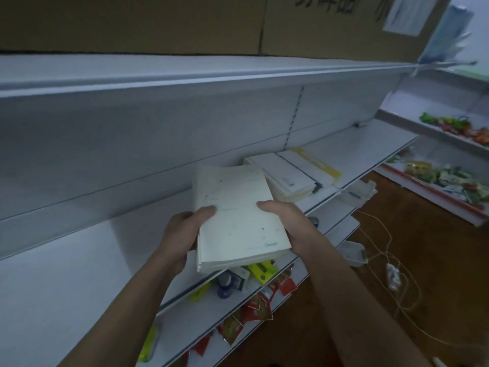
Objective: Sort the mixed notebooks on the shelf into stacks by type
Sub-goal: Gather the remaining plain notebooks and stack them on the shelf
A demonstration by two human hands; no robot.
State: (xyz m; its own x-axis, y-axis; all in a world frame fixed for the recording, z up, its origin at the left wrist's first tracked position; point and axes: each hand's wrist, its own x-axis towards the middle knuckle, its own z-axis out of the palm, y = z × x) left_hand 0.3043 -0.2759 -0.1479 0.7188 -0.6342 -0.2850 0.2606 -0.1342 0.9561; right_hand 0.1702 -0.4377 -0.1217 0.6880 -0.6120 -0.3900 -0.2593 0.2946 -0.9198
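Observation:
Both hands hold a stack of pale cream notebooks (235,221) just above the front of the white shelf (79,274). My left hand (182,234) grips the stack's left edge, thumb on the top cover. My right hand (285,223) grips the right edge, thumb on top too. Behind the held stack, a second pile of white notebooks (285,176) lies on the shelf, fanned slightly. A notebook with a yellow spine strip (317,162) lies at that pile's far right side.
Cardboard boxes (238,22) sit on the shelf above. Lower shelves hold yellow packs (262,270), a blue roll (225,287) and red sachets (259,308). White trays (353,252) and a white cable (391,260) lie on the brown floor. Another rack with snack packets (449,178) stands right.

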